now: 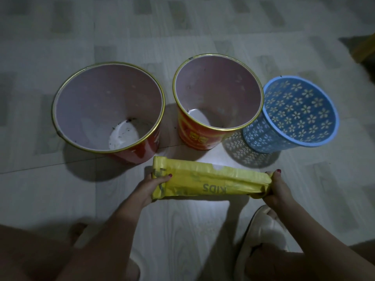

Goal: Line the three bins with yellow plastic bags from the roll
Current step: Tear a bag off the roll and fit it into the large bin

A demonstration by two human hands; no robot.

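Three bins stand in a row on the floor, all unlined: a large red bin (142,148) with a gold rim at the left, a smaller red bin (194,136) in the middle, and a blue perforated flower-pattern basket (263,136) at the right, touching the middle bin. In front of them I hold a yellow plastic bag roll (209,180) stretched sideways just above the floor. My left hand (151,188) grips the rolled end. My right hand (279,189) grips the free end of the unrolled bag.
The floor (182,27) is pale wood-pattern tile, dimly lit. My knees and a white slipper (261,236) fill the bottom of the view. A yellowish furniture edge (365,47) shows at the far right.
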